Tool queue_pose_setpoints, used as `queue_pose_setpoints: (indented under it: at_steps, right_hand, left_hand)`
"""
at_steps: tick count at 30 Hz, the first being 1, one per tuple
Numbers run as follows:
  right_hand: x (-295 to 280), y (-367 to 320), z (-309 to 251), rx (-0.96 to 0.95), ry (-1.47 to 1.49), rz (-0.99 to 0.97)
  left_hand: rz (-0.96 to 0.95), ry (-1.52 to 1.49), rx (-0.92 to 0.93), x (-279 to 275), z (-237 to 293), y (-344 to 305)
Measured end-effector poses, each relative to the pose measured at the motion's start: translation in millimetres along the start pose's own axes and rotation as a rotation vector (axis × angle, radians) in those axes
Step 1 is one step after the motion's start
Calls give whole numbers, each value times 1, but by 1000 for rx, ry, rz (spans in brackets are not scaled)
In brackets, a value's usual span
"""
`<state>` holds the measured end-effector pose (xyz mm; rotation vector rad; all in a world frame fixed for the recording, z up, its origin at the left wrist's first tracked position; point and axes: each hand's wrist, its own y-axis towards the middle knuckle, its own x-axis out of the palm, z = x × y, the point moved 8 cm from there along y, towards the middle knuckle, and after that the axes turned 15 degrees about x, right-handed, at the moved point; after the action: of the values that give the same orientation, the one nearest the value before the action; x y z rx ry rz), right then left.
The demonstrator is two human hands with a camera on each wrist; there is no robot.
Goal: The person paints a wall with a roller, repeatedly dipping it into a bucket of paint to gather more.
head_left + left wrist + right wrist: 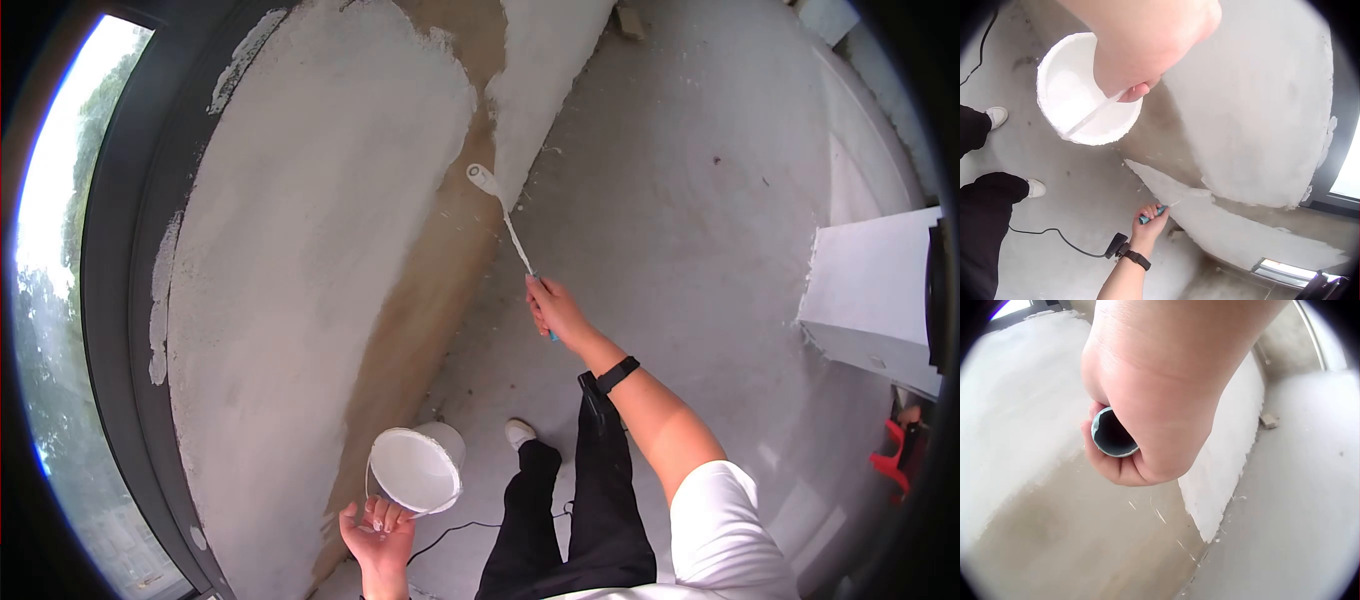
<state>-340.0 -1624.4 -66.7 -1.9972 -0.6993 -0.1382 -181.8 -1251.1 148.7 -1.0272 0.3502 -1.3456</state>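
Note:
My left hand (378, 540) hooks its curled fingers round the thin handle of a white bucket (447, 440), which hangs tilted with its mouth towards me. In the left wrist view the handle (1088, 119) crosses the bucket's mouth, and white paint coats the inside. Stretched out ahead, my right hand (558, 312) grips a small paint roller (484, 180) by its teal handle. The roller's head and rod are coated white, and the head overlaps the bare brown strip of wall. From the right wrist, only the hollow handle end (1115, 434) shows within the curled fingers.
White paint covers much of the wall (300, 200), with a brown unpainted strip (400, 320) along its bottom. A dark-framed window (120, 250) borders it on the left. On the grey floor (700, 220) lie a black cable (450, 530) and, farther off, a small block (630, 22).

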Motion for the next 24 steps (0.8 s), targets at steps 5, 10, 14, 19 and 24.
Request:
queue_pose_setpoints:
  at_steps: [5,10,14,19,24]
  right_hand:
    - [-7,35,-84,-54,6,5]
    - [-5,70,-121,-70,2,7]
    - [11,76,-73,-241,-309,179]
    - [30,41,-8,-150,-535,117]
    - [5,52,-53,-101,-537,104]
  left_hand:
    - [21,-17,31,40,-26,-7]
    - [24,-35,46,77,-54,-3]
    - [39,-34,51,94,-66,2]
    - [57,-25,74,116,-78,-1]
    - [80,-7,77,127,-89,-3]
